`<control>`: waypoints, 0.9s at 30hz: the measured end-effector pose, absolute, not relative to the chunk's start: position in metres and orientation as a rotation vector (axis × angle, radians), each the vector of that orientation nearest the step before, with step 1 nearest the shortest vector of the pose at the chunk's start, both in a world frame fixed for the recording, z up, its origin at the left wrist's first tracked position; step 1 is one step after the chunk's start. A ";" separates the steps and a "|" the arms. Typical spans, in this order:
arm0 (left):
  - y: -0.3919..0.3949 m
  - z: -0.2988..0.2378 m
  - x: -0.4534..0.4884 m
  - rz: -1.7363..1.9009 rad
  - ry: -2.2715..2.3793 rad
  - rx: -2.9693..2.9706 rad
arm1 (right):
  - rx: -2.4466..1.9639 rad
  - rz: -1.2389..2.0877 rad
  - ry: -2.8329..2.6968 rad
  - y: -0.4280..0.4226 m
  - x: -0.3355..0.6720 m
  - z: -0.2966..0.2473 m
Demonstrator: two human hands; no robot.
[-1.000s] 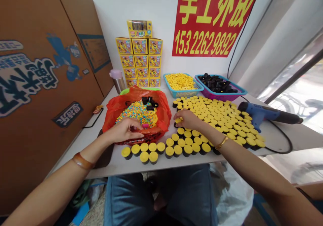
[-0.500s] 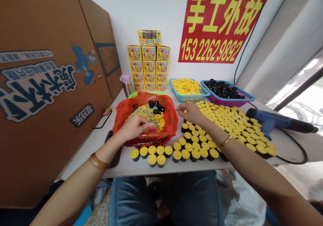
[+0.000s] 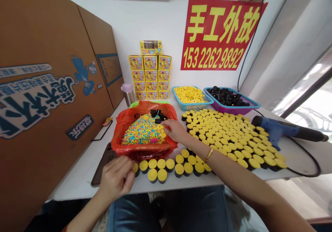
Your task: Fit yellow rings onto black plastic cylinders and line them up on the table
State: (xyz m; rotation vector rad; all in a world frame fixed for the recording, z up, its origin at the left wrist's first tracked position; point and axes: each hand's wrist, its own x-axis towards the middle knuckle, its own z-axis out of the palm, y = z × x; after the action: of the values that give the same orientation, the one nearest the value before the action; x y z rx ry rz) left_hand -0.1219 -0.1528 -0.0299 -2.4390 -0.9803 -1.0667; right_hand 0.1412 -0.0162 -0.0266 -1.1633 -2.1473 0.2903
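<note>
In the head view, the left hand (image 3: 118, 175) hung over the front of the table (image 3: 178, 184), its fingers curled in near the leftmost capped cup of the front row. Whether anything sat inside that curl, I could not tell.

The right hand (image 3: 175, 130) reached over the right rim of the red liner (image 3: 119, 123), fingers drawn narrow at the edge of the beads (image 3: 141, 130). Its fingertips were beside a few loose black cups (image 3: 157, 113) lying on the pile; whether they pinched anything could not be made out. The beads were heaped inside the liner, which probably served to stop such small, round things from spilling. A pink piece (image 3: 154, 140) lay at the front of the heap.

The capped cups (image 3: 220, 131) stood upright, yellow side up, packed closely on the right, perhaps to save room and prevent tipping. A looser group stood along the front edge, within easy reach of both hands.

Behind, yellow caps filled a blue basket (image 3: 194, 106) and more black cups a purple one (image 3: 230, 109), seemingly sorted by kind. The boxes (image 3: 150, 74) were stacked against the wall, likely for steadiness. A heat gun (image 3: 287, 127) lay right of the packed cups.
</note>
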 end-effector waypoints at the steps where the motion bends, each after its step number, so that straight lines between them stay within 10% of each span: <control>1: -0.156 -0.041 -0.134 -0.908 -0.964 -2.417 | -1.178 0.293 -2.158 -0.017 0.140 -0.025; 12: -0.113 -0.112 -0.208 -0.359 -1.404 -2.320 | -1.168 0.293 -2.184 -0.018 0.143 -0.026; 27: -0.165 -0.074 -0.133 -1.067 -1.673 -2.646 | -1.087 0.366 -1.807 -0.012 0.163 -0.028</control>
State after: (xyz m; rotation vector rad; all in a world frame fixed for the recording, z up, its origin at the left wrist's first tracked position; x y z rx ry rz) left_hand -0.1327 -0.1647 -0.0739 -2.6459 -1.6735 -1.0674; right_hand 0.1632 -0.0120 -0.0284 -1.0866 -1.8075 0.3660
